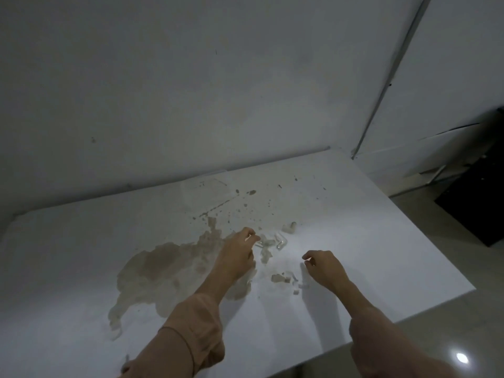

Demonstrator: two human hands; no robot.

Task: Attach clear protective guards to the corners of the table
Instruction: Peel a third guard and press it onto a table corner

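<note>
Several clear corner guards lie in a loose pile near the middle of the white table. One more guard sits just behind the pile, and small clear pieces lie in front of it. My left hand reaches to the pile's left edge, its thumb and forefinger pinching a clear guard there. To the right of the pile my right hand hovers over the table with loosely curled fingers and holds nothing. The table's near right corner is bare.
A large brownish stain spreads over the tabletop left of my left hand, with specks further back. The table's back edge meets a white wall. A black object stands on the floor beyond the right edge.
</note>
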